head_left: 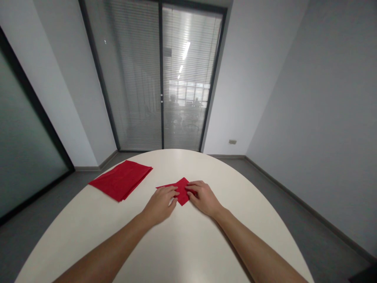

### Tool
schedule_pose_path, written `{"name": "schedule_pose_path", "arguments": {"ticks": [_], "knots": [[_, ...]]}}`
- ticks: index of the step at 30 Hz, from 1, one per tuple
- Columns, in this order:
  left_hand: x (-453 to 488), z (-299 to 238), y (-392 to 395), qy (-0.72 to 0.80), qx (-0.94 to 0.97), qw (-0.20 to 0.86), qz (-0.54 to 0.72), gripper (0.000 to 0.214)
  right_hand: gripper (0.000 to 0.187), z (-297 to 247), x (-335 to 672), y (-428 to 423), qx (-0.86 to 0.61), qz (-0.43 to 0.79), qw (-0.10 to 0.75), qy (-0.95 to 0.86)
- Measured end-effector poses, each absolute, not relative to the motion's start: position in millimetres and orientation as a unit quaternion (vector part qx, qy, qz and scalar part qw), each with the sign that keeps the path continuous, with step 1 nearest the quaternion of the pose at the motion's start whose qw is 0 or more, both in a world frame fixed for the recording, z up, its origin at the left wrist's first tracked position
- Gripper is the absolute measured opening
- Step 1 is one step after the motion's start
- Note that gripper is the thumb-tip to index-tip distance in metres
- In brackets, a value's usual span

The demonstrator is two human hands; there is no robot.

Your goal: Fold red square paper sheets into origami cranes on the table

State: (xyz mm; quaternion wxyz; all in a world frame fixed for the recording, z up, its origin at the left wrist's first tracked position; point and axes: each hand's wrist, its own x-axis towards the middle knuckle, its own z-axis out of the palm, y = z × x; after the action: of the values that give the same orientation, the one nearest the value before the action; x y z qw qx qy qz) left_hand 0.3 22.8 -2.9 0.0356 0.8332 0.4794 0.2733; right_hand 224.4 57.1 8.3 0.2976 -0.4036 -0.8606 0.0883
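A small folded red napkin (182,192) lies on the white table between my hands, its pointed corners showing at the top, bottom and far left. I cannot tell whether it is paper or cloth. Fingers curled, my left hand (161,204) grips its left part, covering much of that side. My right hand (204,197) closes on the right edge with thumb and fingers, which hide that end. To the left, apart from my hands, rests a stack of larger red napkins (122,181), its layers visible along the near right edge.
The round white table (176,251) curves away at the far side and both flanks. Beyond it stand a black-framed glass partition with blinds (185,118) and pale walls (318,118). A socket plate (232,142) is low on the wall.
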Motion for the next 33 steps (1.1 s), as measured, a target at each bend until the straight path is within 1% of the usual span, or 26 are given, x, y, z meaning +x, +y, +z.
{"name": "schedule_pose_path", "arguments": {"ticks": [3, 5, 10, 12, 15, 17, 19, 21, 23, 26, 28, 33], "knots": [[1, -2, 21, 0.478, 0.832, 0.027, 0.282, 0.027, 0.028, 7, 223, 56, -0.382, 0.092, 0.275, -0.878], [1, -3, 20, 0.465, 0.837, 0.028, 0.287, 0.028, 0.027, 8, 224, 56, -0.377, 0.082, 0.274, -0.881], [0, -2, 18, 0.431, 0.855, 0.052, 0.284, 0.03, 0.018, 14, 226, 55, -0.352, 0.075, 0.27, -0.893], [-1, -1, 17, 0.419, 0.863, 0.063, 0.274, 0.031, 0.023, 13, 225, 54, -0.336, 0.078, 0.266, -0.9], [-1, 0, 17, 0.411, 0.871, 0.072, 0.26, 0.034, 0.042, 7, 226, 54, -0.339, 0.082, 0.244, -0.905], [0, 0, 17, 0.417, 0.87, 0.073, 0.253, 0.036, 0.048, 3, 226, 55, -0.371, 0.082, 0.223, -0.898], [1, 0, 17, 0.424, 0.869, 0.069, 0.247, 0.039, 0.05, 0, 227, 56, -0.404, 0.076, 0.212, -0.887], [2, -1, 18, 0.43, 0.867, 0.062, 0.242, 0.04, 0.047, 0, 227, 58, -0.423, 0.063, 0.22, -0.877], [2, -2, 18, 0.439, 0.865, 0.054, 0.239, 0.041, 0.04, 3, 227, 59, -0.419, 0.051, 0.244, -0.873], [1, -3, 18, 0.447, 0.859, 0.048, 0.243, 0.039, 0.028, 9, 227, 57, -0.362, 0.064, 0.273, -0.889], [1, -3, 19, 0.45, 0.857, 0.044, 0.248, 0.037, 0.023, 12, 226, 56, -0.32, 0.087, 0.275, -0.902], [1, -2, 21, 0.459, 0.846, 0.042, 0.267, 0.031, 0.025, 13, 226, 53, -0.3, 0.104, 0.271, -0.909]]}}
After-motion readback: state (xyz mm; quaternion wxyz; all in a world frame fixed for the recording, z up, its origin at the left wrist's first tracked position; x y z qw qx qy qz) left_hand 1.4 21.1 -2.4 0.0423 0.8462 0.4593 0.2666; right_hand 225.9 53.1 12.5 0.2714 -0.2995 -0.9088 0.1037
